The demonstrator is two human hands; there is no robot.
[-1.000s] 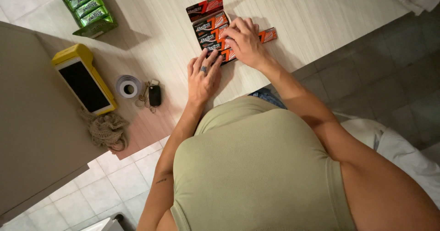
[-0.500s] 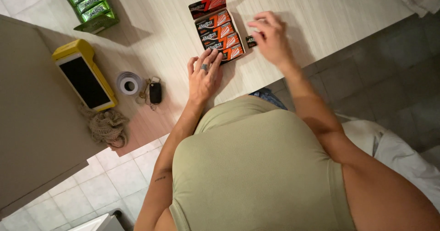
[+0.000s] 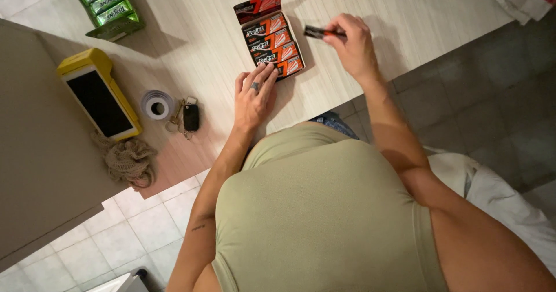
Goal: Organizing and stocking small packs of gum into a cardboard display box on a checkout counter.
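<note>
- Since the earlier frame, my right hand (image 3: pixel 352 46) has lifted clear of the orange display box (image 3: pixel 272 42) and now sits to the right of it, fingers pinched shut on one slim dark-and-orange gum pack (image 3: pixel 320 32) held just above the counter (image 3: pixel 440 19).
- My left hand (image 3: pixel 253 94) stays at the near end of the box, open and flat, fingertips resting on the front pack and the box edge; it grips nothing.
- Inside the box I count roughly four orange packs lying in a stack, and the lid flap stands up at the far end.
- As I judge it, one pack is out and in hand, while the rest remain in the box; whether the box is being filled or emptied I cannot tell from this view.
- Well to the left of the box lie a car key (image 3: pixel 190 117), a paper roll (image 3: pixel 157 104) and a yellow card terminal (image 3: pixel 99 94).
- Far left of the box, at the counter's back, stands a green gum box (image 3: pixel 107 5), untouched.
</note>
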